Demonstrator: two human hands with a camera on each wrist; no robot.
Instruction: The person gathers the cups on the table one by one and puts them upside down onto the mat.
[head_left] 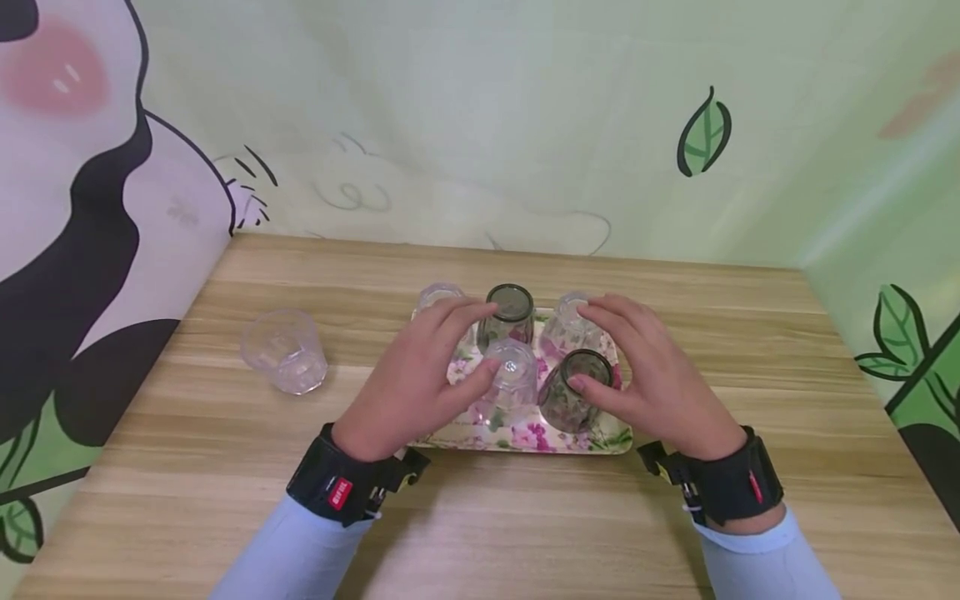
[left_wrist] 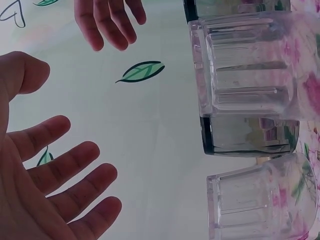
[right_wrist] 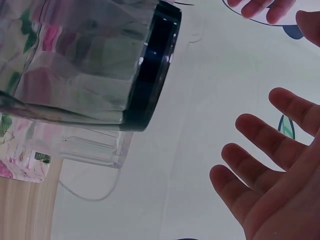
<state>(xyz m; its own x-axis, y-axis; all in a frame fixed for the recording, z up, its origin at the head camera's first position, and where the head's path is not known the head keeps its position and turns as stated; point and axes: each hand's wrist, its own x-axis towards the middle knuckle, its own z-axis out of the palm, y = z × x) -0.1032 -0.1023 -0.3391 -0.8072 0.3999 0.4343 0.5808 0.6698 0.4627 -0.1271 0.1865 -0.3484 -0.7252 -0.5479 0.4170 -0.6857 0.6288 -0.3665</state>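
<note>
My left hand [head_left: 427,375] hovers above the left part of a floral tray [head_left: 450,437], its fingers spread and nothing in them. Its thumb overlaps the front clear glass [head_left: 513,379] in the head view; behind its fingers a back-left clear glass [head_left: 441,293] is partly hidden. Over the tray's right side, my right hand [head_left: 663,383] is likewise spread and holds nothing. It overlaps a dark grey glass [head_left: 573,404] and a back-right clear glass [head_left: 566,329]. Another dark glass [head_left: 510,312] stands at the back middle. These glasses are upside down; both wrist views show fingers apart from them.
A single clear glass [head_left: 288,354] stands upright on the wooden table [head_left: 187,467], left of the tray. Behind the table hangs a pale green backdrop [head_left: 465,125] with printed leaves and a panda figure.
</note>
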